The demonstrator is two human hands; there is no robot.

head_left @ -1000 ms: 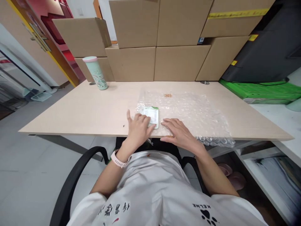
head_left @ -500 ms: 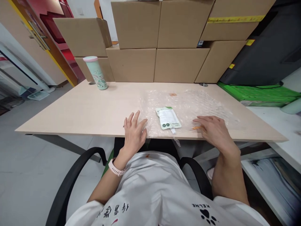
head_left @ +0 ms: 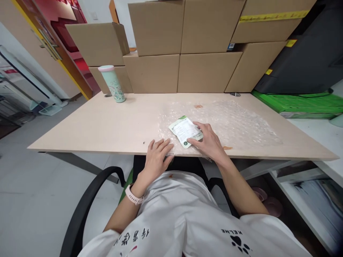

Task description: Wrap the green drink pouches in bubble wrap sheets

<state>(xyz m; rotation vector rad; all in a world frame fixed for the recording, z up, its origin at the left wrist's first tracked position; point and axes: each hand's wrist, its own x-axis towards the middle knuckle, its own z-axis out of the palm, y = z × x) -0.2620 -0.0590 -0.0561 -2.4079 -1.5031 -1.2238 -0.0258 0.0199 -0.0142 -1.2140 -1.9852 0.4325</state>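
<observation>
A white and green spout pouch (head_left: pixel 184 130) lies tilted on a sheet of clear bubble wrap (head_left: pixel 238 123). My right hand (head_left: pixel 210 141) grips the pouch at its right end, thumb on the near side and fingers on the far side; the spout is hidden by this hand. My left hand (head_left: pixel 158 155) rests palm down at the table's front edge, its fingers stretched over the near left corner of the bubble wrap, left of the pouch. A pink watch band (head_left: pixel 133 195) circles my left wrist.
A mint tumbler with a pink lid (head_left: pixel 114 84) stands at the back left of the table (head_left: pixel 88 132). Stacked cardboard boxes (head_left: pixel 152 73) line the back edge. A green pack (head_left: pixel 308 105) and a dark machine (head_left: pixel 302 67) are at the right. Chair armrests (head_left: pixel 80 203) flank my body.
My right hand has moved left from the bubble wrap onto the pouch and taken hold of it. The pouch has turned and shifted slightly left. My left hand has lowered to the table edge.
</observation>
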